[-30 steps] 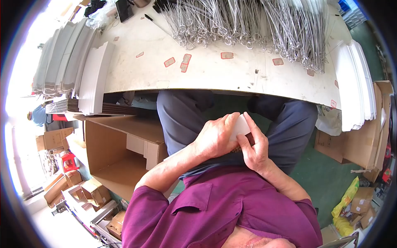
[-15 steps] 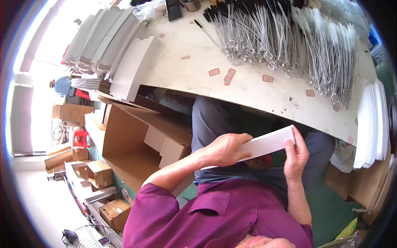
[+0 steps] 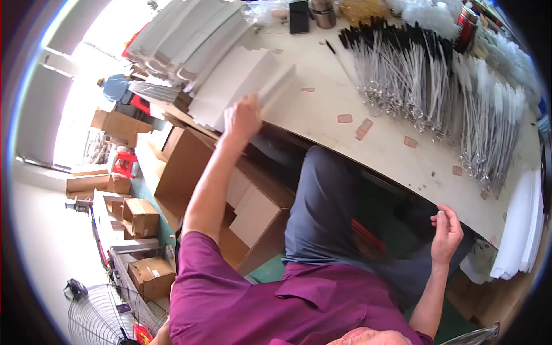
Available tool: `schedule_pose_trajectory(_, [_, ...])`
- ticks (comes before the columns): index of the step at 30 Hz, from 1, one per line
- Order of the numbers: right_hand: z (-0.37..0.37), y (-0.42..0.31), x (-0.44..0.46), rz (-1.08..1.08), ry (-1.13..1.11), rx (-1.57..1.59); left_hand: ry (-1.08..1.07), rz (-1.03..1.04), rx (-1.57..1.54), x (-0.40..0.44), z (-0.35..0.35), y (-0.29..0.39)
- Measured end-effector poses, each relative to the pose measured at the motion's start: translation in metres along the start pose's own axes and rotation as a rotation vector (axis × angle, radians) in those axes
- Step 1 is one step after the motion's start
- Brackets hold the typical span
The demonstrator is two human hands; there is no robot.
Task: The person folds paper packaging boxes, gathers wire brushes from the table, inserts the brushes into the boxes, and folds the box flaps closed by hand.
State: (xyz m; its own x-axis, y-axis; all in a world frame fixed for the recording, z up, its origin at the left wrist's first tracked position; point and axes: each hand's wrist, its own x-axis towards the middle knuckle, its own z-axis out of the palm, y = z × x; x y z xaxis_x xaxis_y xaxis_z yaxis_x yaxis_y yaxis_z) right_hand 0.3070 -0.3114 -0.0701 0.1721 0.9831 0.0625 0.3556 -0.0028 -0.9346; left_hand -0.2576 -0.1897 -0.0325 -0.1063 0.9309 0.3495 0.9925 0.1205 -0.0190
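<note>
My left hand (image 3: 242,119) is closed on the near end of a long white box (image 3: 277,87), slightly blurred, on the table's left side. This box lies at the right edge of a stack of flat white boxes (image 3: 233,77). My right hand (image 3: 447,234) is beside the table's front edge at the right, its fingers loosely bent and nothing visible between them.
Wire-handled brushes (image 3: 397,86) with black tips and others with white tips (image 3: 489,126) lie on the table (image 3: 322,118). White strips (image 3: 520,230) stand at the right. An open carton (image 3: 184,164) is below left; a fan (image 3: 109,316) is at the lower left.
My left hand has moved up and left from my lap to the stack with the white box. My right hand has let go of the box and moved slightly right and down. The view has turned.
</note>
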Motion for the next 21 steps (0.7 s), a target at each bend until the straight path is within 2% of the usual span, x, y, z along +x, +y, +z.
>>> schedule_pose_trajectory(4, [-0.004,-0.004,-0.008,0.012,0.008,-0.02,0.021,0.099,0.396,0.044,0.053,-0.064])
schedule_pose_trajectory(5, [-0.005,-0.006,-0.008,-0.002,0.01,-0.026,0.12,0.149,0.429,0.044,0.048,-0.064])
schedule_pose_trajectory(6, [-0.007,-0.006,-0.008,-0.004,0.032,-0.017,0.103,0.135,0.525,0.049,0.049,-0.067])
schedule_pose_trajectory(7, [-0.01,-0.006,-0.009,-0.01,0.045,-0.005,0.148,0.123,0.413,0.049,0.048,-0.068])
schedule_pose_trajectory(9, [-0.012,-0.009,-0.006,0.005,0.07,-0.038,0.098,0.047,0.29,0.049,0.035,-0.063])
schedule_pose_trajectory(13, [-0.01,-0.015,0.01,-0.04,-0.005,-0.074,0.141,0.057,0.249,0.045,0.029,-0.051])
schedule_pose_trajectory(14, [-0.008,-0.018,0.014,-0.082,-0.036,-0.1,0.122,0.079,0.239,0.046,0.027,-0.043])
schedule_pose_trajectory(16, [-0.014,-0.03,0.024,-0.149,-0.138,-0.232,0.228,0.336,0.018,0.042,0.017,-0.033])
schedule_pose_trajectory(17, [-0.021,-0.031,0.026,-0.202,-0.197,-0.314,0.191,0.345,0.02,0.034,0.007,-0.018])
schedule_pose_trajectory(19, [-0.037,-0.036,0.028,-0.18,-0.267,-0.34,-0.18,0.168,-0.209,0.005,-0.031,0.027])
schedule_pose_trajectory(21, [-0.066,-0.037,0.02,0.091,-0.442,-0.396,-0.532,0.025,-0.471,-0.023,-0.071,0.066])
